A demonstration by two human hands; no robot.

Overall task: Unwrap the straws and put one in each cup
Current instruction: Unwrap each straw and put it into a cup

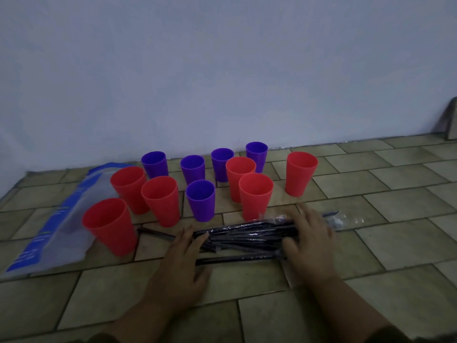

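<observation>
Several red cups [162, 199] and several purple cups [200, 199] stand upright and empty on the tiled floor near the wall. In front of them lies a pile of dark straws [243, 240] in clear wrappers. My left hand [184, 261] rests flat on the left end of the pile, fingers spread. My right hand [310, 240] lies flat on the right end, covering part of the straws. One straw [154, 234] sticks out to the left of the pile. Clear wrapper ends [346, 220] poke out past my right hand.
A blue and clear plastic bag [53, 233] lies flat on the floor at the left, beside the nearest red cup [110, 226]. A pale wall [222, 70] rises right behind the cups. A dark object [451, 120] leans at the far right edge.
</observation>
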